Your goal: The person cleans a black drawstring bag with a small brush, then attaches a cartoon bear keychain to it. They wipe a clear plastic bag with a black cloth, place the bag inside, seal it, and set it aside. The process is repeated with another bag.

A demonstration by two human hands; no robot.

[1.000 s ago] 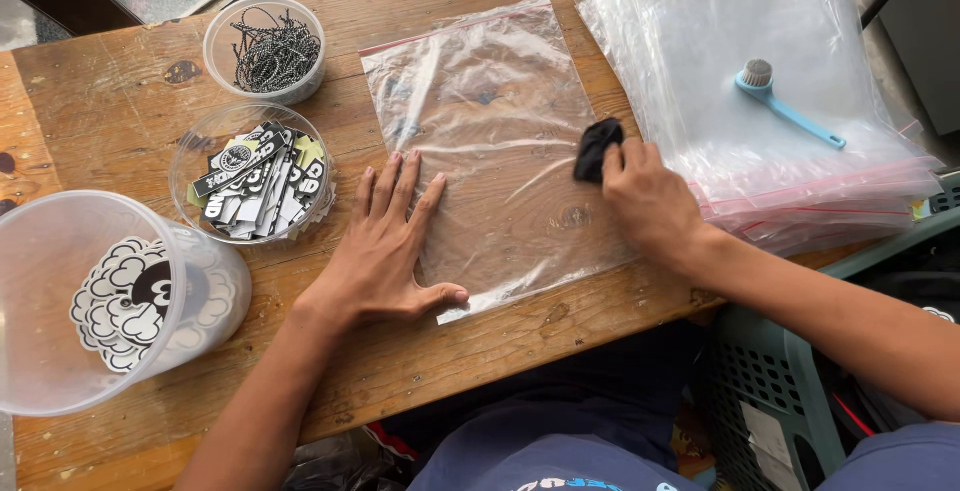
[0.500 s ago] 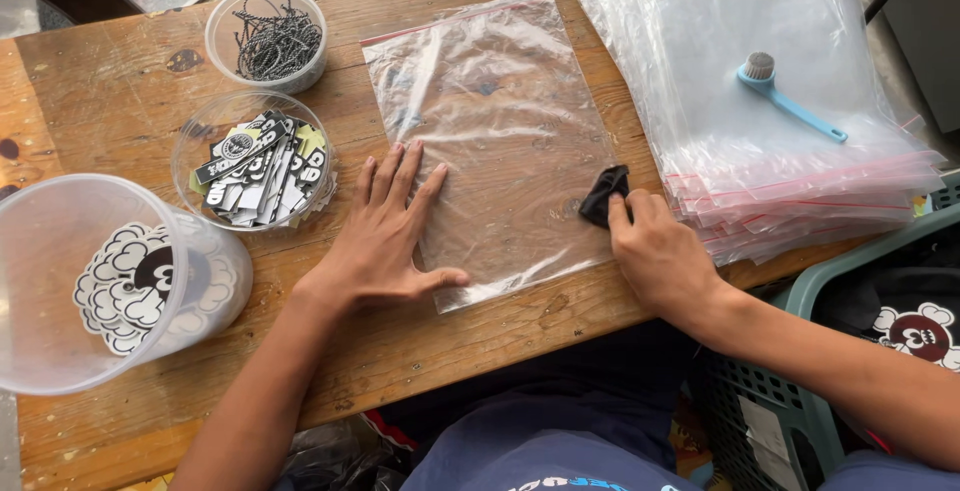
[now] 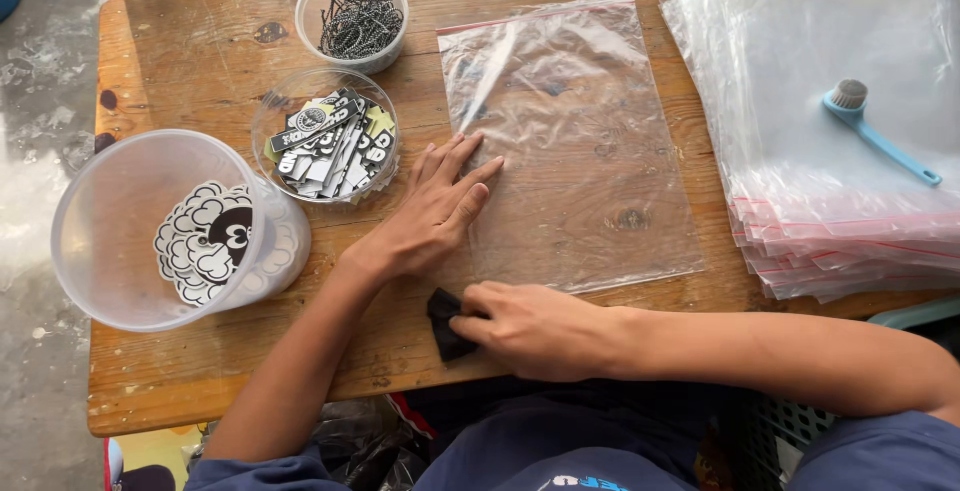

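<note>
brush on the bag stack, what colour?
Light blue handle, grey bristle head: the brush shows clearest in the head view.

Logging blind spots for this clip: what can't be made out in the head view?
- Black cloth: mostly under the right hand; shape unclear.
- Bag: near-left corner covered by the left hand; contents, if any, cannot be told.
- Bag stack: cut off by the right and top edges.
- Pieces in the small bowl: too small to tell apart.
- Basket: hidden by the right forearm.

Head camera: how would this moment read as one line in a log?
left hand flat on clear bag | right hand pinching black cloth at bag's near edge | wooden table
</note>
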